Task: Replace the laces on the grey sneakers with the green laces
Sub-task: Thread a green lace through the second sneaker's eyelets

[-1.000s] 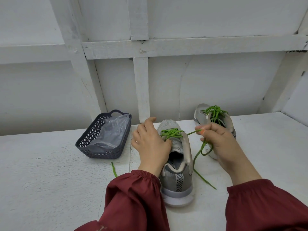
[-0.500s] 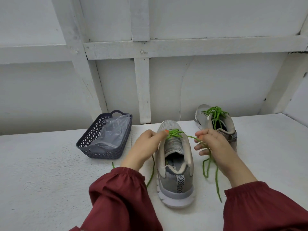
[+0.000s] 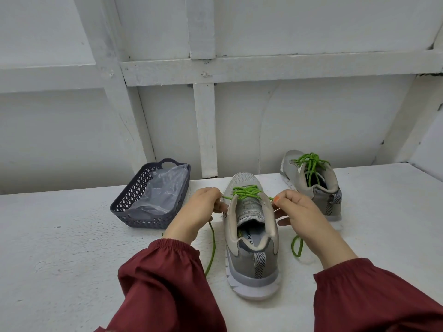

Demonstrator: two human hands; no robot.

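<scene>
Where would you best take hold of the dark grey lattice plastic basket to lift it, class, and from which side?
Grip the arched handle at the far short end of the dark grey lattice plastic basket, reaching down from above. It stands proud of the rim, clear of the crumpled clear plastic bag inside.

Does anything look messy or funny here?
On the far sneaker, the green lace sits in a loose tangle over the opening, untied. The near sneaker is laced only near its toe; the left hand and right hand pinch its loose lace.
</scene>
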